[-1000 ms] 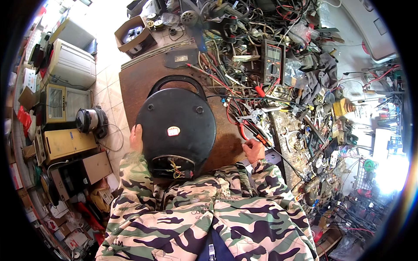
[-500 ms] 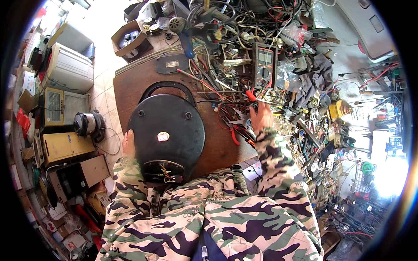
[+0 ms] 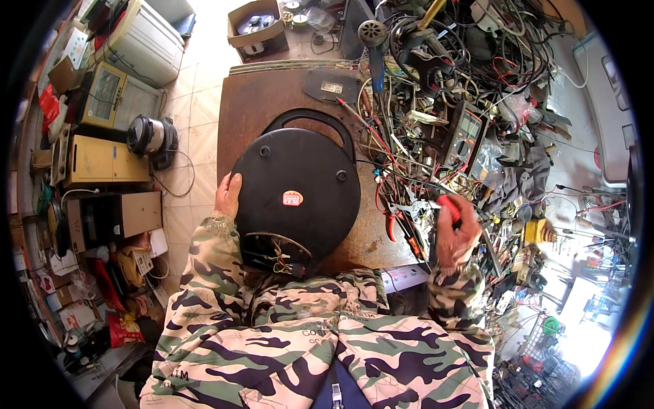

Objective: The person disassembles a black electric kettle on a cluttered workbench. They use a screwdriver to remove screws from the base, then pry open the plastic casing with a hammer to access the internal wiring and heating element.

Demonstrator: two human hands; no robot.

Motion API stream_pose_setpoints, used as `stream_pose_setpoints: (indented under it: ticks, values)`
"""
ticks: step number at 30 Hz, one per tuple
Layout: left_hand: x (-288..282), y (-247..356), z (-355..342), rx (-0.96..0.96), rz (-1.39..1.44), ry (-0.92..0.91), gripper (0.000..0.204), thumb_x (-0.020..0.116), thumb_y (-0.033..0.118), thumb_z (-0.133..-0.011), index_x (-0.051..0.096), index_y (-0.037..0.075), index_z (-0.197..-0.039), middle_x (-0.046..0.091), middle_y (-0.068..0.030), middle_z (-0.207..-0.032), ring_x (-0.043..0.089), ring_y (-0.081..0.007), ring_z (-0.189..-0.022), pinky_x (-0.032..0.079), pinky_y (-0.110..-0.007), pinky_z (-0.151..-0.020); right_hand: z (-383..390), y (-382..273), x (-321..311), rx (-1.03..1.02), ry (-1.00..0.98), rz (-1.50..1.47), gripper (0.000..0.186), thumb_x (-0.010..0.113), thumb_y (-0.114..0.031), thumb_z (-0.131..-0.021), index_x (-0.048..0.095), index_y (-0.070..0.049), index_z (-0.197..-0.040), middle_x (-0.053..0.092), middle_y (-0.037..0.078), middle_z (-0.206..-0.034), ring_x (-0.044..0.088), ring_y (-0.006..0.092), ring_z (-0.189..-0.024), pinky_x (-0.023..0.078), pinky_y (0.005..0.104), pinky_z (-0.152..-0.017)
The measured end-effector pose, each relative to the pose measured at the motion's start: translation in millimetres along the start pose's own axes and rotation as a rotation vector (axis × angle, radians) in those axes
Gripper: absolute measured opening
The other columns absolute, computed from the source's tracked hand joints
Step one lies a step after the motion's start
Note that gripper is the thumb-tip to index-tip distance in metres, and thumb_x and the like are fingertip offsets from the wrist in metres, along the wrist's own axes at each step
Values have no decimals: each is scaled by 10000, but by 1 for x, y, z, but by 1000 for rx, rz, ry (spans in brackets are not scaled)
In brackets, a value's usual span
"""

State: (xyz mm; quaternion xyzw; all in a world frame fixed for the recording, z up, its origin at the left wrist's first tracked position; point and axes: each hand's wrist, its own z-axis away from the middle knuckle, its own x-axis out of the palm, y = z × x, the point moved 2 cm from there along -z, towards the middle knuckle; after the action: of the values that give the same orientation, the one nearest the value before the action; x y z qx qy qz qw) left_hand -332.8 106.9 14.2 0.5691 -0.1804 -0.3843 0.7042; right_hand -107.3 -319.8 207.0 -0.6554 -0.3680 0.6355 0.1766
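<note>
A round black electric appliance (image 3: 300,184), griddle-like, lies underside up on the brown wooden board (image 3: 252,95), its loop handle at the far side. Two round feet and a small sticker show on it. Near my lap, an open recess (image 3: 278,252) bares several coloured wires. My left hand (image 3: 228,196) grips the appliance's left rim, fingers partly hidden. To the right, my right hand (image 3: 458,232) is closed around a red-handled tool (image 3: 447,206), whose working end I cannot make out. Silver-jawed pliers (image 3: 415,208) and a red-handled cutter (image 3: 390,225) lie beside it.
A multimeter (image 3: 465,136) stands amid tangled cables, tools and parts along the right. A red test probe (image 3: 347,108) crosses the board's far right. Beyond the board is a cardboard box (image 3: 257,31); a silver pot-like appliance (image 3: 146,136) stands on the left floor.
My right hand has come nearer and to the right, lifting the red-handled tool. My left hand stays at the appliance's rim. The whole view has shifted, so the board appears farther right.
</note>
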Motion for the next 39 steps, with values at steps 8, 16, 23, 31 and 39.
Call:
stream_pose_setpoints:
  ticks: [8,16,23,31,39]
  values:
    - [-1,-16,-5,-43,73,-9,631,621,480,-998,560,-30,-1365,646,-94,-1240,594,-156,-1109,474,-286,-977,-10,-61,63,-274,-279,-135,146,703,-80,-884,668,-11,-1007,692,167,-836,703,304,-710,547,354,-638]
    - [3,-14,-4,-48,61,8,695,656,524,-963,557,-30,-1371,649,-117,-1244,608,-183,-1117,482,-304,-981,-22,-82,87,-466,-345,92,124,700,-141,-878,615,-63,-922,651,131,-804,664,352,-701,524,418,-597]
    - [2,-21,-6,-42,55,46,738,676,552,-939,554,-36,-1369,656,-139,-1249,613,-198,-1132,482,-315,-987,-28,-90,91,-547,-383,266,199,719,-253,-876,612,-90,-834,661,92,-717,663,345,-621,519,439,-549]
    - [0,-22,-6,-28,52,46,741,675,547,-941,548,-50,-1362,653,-149,-1261,607,-213,-1158,473,-319,-1001,-41,-109,96,-463,-535,511,283,710,-323,-874,640,-60,-796,681,139,-718,678,370,-665,534,477,-608]
    - [4,-14,-5,-24,-48,64,828,668,639,-895,547,-26,-1372,647,-207,-1270,599,-275,-1216,451,-355,-1040,-70,-101,126,-22,-985,619,366,631,-304,-869,715,51,-896,689,289,-829,693,447,-845,550,518,-794]
